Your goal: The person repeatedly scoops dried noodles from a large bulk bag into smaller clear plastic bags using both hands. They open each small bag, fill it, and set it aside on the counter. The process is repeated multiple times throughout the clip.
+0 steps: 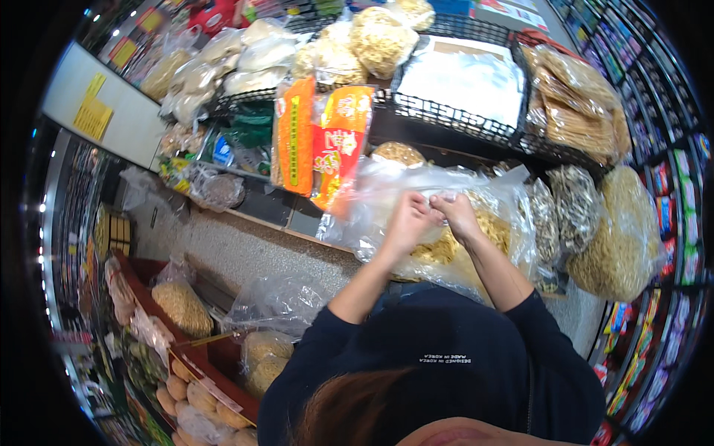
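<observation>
My left hand (411, 223) and my right hand (456, 216) meet at the fingertips above the counter. Their fingers are pinched together at a piece of thin translucent plastic bag (385, 187); what exactly lies between the fingertips is small and blurred. Just beneath my hands, a large open clear plastic bag holds yellow dried noodle-like food (491, 228). To the left of the hands stand an orange packet (295, 136) and a red-and-orange packet (341, 148), both bearing writing. A round bag of light brown dried food (398, 153) sits behind the hands.
Black plastic baskets (457, 114) with bagged dried goods line the back. Bags of dark dried slices (574, 200) and a big tan bag (616, 240) stand at right. Behind at left are a red-brown bin (217, 357) and round tan produce (201, 397). Stocked shelves (669, 212) rise at right.
</observation>
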Demonstrator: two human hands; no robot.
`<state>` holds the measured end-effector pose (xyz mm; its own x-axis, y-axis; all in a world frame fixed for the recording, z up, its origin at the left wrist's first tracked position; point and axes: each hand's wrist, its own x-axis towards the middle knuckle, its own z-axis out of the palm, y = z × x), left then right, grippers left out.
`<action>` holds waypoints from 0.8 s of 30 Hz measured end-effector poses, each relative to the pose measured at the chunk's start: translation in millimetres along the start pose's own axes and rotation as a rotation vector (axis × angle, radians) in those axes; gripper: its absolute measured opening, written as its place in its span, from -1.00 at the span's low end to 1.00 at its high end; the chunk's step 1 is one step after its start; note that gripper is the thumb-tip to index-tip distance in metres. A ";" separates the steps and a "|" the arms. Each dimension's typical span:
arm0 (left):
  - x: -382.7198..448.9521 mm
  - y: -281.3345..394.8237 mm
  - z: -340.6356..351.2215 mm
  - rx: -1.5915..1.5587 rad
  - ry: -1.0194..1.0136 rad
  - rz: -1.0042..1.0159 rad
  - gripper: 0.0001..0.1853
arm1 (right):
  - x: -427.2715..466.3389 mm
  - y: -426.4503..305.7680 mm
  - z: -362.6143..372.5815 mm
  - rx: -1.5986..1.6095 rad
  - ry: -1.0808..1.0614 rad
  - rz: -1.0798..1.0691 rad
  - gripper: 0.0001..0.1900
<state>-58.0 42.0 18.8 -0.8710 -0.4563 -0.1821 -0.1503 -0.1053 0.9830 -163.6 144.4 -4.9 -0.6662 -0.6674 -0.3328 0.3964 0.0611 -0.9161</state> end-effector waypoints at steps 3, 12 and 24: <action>-7.2 -14.5 17.8 0.170 0.229 0.230 -0.41 | -8.1 -1.3 3.4 0.124 -0.051 -0.002 -0.82; -16.0 -9.9 18.7 0.050 0.139 0.192 -0.57 | -19.3 4.0 -1.8 -0.108 -0.145 -0.117 -0.84; -11.9 -34.2 -0.8 -0.588 -0.153 0.013 -0.85 | -15.7 8.2 -32.9 -0.452 -0.129 -0.051 -0.76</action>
<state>-42.1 50.3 -12.7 -0.9349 -0.3334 -0.1215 0.1067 -0.5907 0.7998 -170.6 179.8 -14.6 -0.5827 -0.7629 -0.2801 0.0313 0.3233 -0.9458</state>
